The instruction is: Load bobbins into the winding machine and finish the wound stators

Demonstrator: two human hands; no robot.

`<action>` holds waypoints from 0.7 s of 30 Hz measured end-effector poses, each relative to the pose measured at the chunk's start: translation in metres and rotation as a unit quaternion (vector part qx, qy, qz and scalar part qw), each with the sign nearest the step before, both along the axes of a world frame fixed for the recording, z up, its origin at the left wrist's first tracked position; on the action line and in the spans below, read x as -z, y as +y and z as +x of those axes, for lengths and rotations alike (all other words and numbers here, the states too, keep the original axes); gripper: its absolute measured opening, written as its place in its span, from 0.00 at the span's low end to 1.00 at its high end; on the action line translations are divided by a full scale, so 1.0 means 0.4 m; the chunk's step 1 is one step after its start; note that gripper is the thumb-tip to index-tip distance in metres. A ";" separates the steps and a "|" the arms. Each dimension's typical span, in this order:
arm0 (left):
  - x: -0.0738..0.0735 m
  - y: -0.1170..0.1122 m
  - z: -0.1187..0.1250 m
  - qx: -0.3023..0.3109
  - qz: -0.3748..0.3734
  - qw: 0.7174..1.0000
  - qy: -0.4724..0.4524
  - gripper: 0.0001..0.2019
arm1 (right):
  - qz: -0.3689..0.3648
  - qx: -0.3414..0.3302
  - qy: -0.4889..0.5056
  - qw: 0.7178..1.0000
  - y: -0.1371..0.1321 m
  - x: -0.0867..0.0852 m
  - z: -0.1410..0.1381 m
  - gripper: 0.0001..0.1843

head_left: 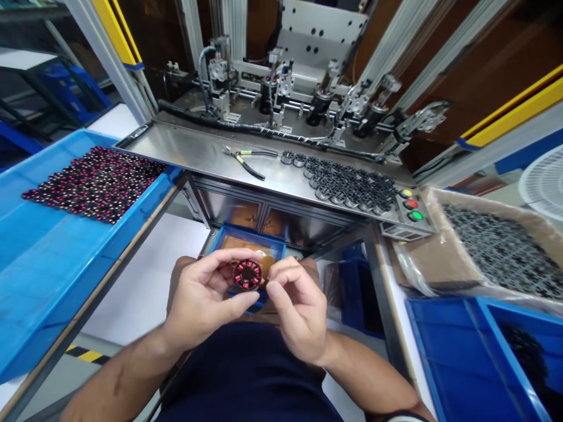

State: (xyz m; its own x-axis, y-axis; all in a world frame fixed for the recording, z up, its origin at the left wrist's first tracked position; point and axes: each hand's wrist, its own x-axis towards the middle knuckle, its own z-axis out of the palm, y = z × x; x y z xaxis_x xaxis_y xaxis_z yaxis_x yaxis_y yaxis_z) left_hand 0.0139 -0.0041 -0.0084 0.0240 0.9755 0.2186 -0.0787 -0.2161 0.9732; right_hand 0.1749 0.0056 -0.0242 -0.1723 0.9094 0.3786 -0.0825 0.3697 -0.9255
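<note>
My left hand (211, 288) grips a small round motor stator (247, 275) by its edge, between thumb and fingers. The stator is black with red-wound coils in a ring around an open centre, and its face is turned toward me. Just to its right is my right hand (299, 302), with thumb and index finger pinched together close to the stator's rim. Whatever that pinch holds, if anything, is too small to make out. Both hands are above my lap, over a blue bin (277, 249) with brown contents.
A steel ledge (176, 146) carries cutting pliers (246, 164) and rows of black-and-silver rings (347, 181). Beside them are push buttons (411, 204). Wound stators (97, 181) fill part of a left blue tray (48, 246). A lined carton (420, 255) holds grey parts (505, 246). Machine fixtures (321, 97) stand behind.
</note>
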 end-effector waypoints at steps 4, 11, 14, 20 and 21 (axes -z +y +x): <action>0.014 0.003 -0.002 -0.057 0.104 0.989 0.084 0.22 | -0.017 -0.017 0.011 1.000 0.005 0.000 0.000 0.04; 0.024 -0.003 0.000 -0.117 0.233 0.940 0.220 0.27 | -0.062 -0.046 0.024 0.997 0.011 -0.015 -0.016 0.06; 0.028 -0.003 0.001 -0.115 0.218 0.949 0.196 0.26 | -0.100 -0.016 0.040 0.994 0.007 -0.013 -0.026 0.08; 0.032 -0.004 -0.004 -0.110 0.194 0.959 0.175 0.28 | -0.109 -0.016 0.045 0.993 0.010 0.003 -0.019 0.05; 0.030 -0.005 -0.004 -0.114 0.198 0.956 0.182 0.28 | -0.093 -0.014 0.050 0.994 0.010 0.001 -0.015 0.04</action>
